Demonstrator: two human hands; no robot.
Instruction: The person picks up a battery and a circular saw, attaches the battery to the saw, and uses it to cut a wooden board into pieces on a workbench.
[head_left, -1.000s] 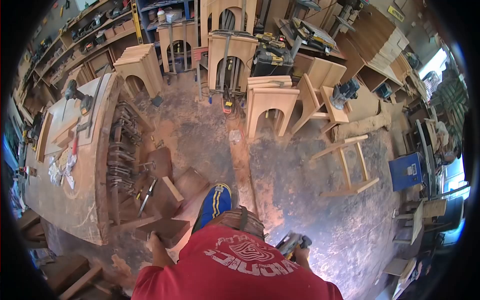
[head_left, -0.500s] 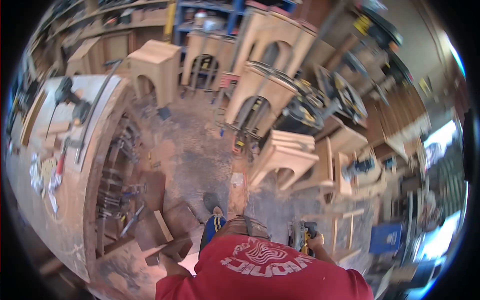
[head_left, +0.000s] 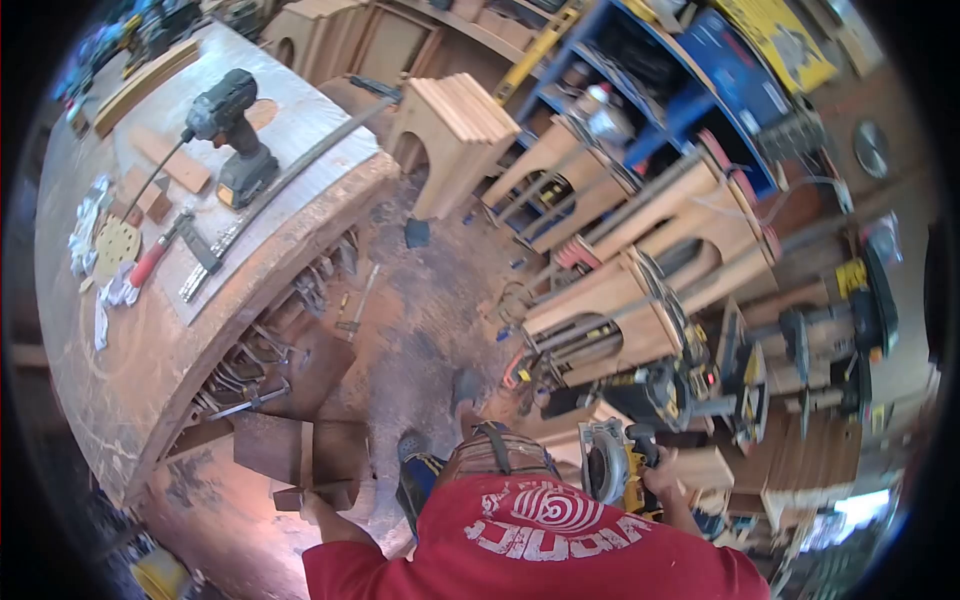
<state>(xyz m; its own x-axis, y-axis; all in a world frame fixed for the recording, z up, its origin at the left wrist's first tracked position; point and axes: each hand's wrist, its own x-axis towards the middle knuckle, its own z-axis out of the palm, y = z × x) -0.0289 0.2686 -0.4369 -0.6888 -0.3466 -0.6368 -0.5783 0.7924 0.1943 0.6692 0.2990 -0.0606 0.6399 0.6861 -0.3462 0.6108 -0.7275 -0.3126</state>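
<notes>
My right hand [head_left: 660, 474] is wrapped round the black handle of a yellow circular saw [head_left: 632, 478], its round metal guard facing left. At lower left, my left hand [head_left: 312, 506] is at the edge of a small dark board [head_left: 290, 498]; its fingers are mostly hidden. Beside that board stand larger brown wooden panels [head_left: 268, 447] on the dusty floor. My red shirt fills the bottom of the view.
A workbench [head_left: 130, 400] on the left bears a cordless drill [head_left: 235, 135] and a red-handled clamp [head_left: 165, 245]. Clamped arched wooden pieces [head_left: 600, 335] stand on the right, near a blue shelf [head_left: 690, 110]. Clamps lie under the bench.
The view has turned, so the bench and drill appear larger and the blue shelf lies further right. The saw is still in my right hand; my left hand is still by the dark board.
</notes>
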